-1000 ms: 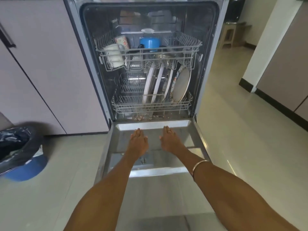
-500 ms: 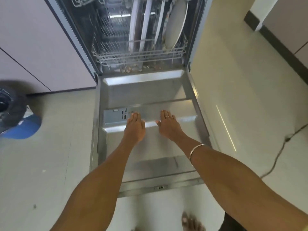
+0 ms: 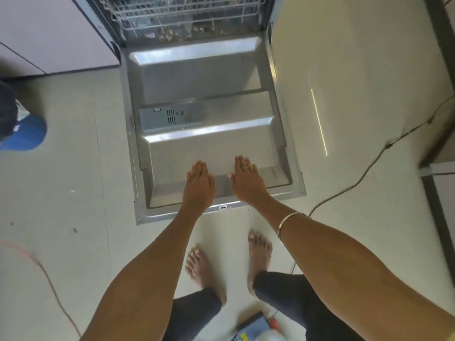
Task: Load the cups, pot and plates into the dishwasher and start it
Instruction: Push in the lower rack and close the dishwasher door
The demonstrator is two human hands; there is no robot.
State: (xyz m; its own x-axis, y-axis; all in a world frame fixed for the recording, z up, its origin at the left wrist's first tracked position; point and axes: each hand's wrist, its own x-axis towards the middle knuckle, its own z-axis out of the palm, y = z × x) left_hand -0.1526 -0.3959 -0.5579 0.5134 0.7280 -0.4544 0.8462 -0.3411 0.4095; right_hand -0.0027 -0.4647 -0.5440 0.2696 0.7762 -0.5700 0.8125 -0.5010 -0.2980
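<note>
Dishwasher: a grey stainless-steel dishwasher stands open at the top of the head view, its door folded down flat over the floor, inner steel face up.
Lower rack: a white wire lower rack shows only by its front edge inside the tub; whatever it holds is cut off by the frame, so the cups, pot and plates cannot be seen here.
Tub sill: small brownish scraps lie along the sill just under the rack.
Detergent tray: a grey plastic dispenser panel sits in the middle of the door, its lid closed.
Left hand: the left hand lies flat, palm down, over the near edge of the door; its grip is released, fingers straight, holding nothing.
Right hand: the right hand, a ring on one finger and a silver bangle on the wrist, lies flat just beside it, grip likewise released.
Progress: the rack is pushed in, so loading looks finished; shutting the door and starting the wash seem to remain.
Surroundings: bare feet stand on the pale tiled floor; a black cable trails on the right; a blue bin sits at the left edge.
</note>
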